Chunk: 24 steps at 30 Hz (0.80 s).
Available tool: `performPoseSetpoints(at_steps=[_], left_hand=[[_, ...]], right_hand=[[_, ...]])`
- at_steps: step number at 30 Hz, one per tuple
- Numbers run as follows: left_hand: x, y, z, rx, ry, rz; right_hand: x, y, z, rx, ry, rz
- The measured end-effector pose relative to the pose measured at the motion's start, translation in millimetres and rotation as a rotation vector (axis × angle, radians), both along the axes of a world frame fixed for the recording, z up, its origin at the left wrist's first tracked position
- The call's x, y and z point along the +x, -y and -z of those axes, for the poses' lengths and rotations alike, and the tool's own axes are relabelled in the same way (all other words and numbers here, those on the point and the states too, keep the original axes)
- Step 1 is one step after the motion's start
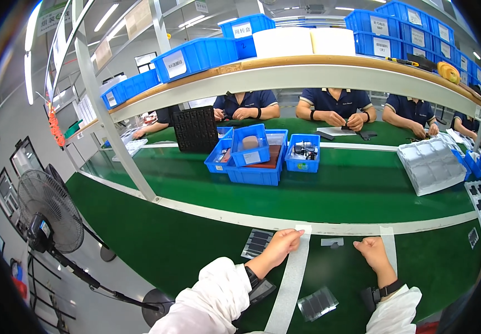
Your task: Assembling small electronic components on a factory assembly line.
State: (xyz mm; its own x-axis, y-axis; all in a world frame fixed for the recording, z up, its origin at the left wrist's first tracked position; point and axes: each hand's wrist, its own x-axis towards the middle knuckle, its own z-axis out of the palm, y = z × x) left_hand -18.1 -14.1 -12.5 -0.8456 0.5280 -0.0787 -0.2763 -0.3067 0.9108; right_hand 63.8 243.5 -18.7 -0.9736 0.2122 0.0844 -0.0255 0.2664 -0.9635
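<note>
Both my hands reach over the green tabletop, wrists banded in black. My left hand is closed, its fingers pinched together over the far end of a long whitish strip; whatever they hold is too small to make out. My right hand is curled closed as well, thumb side toward the left, and its grip is hidden. On the table between them lies a small pale strip with a dark piece. Beside my left hand rests a sheet of dark rectangular pieces. Nearer me is a clear-wrapped set of dark pieces.
A second whitish strip runs by my right hand. A white rail crosses the bench beyond. Farther off stand blue bins and white trays. A shelf spans overhead, co-workers sit opposite, and a fan stands left.
</note>
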Motion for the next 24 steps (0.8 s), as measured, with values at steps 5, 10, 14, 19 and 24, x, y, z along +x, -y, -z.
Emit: performPoseSetpoints(at_steps=[5, 10, 14, 19, 24], left_hand=[[2.0, 3.1, 4.1, 0.006, -0.026, 0.0], [3.3, -8.3, 3.6, 0.026, 0.012, 0.003], [0.9, -7.0, 3.0, 0.002, -0.015, -0.013], [-3.1, -1.1, -3.7, -0.009, -0.046, -0.006], [0.1, -3.2, -3.2, -0.02, -0.021, 0.006]], right_hand=[[0.3, 3.2, -2.2, -0.024, 0.003, 0.0], [3.3, -10.2, 6.2, 0.098, -0.056, 0.015], [0.2, -9.1, 6.3, 0.047, -0.053, -0.001], [-2.4, -1.2, -3.1, -0.006, -0.004, -0.014], [0.5, -1.7, -0.5, 0.006, -0.003, 0.011]])
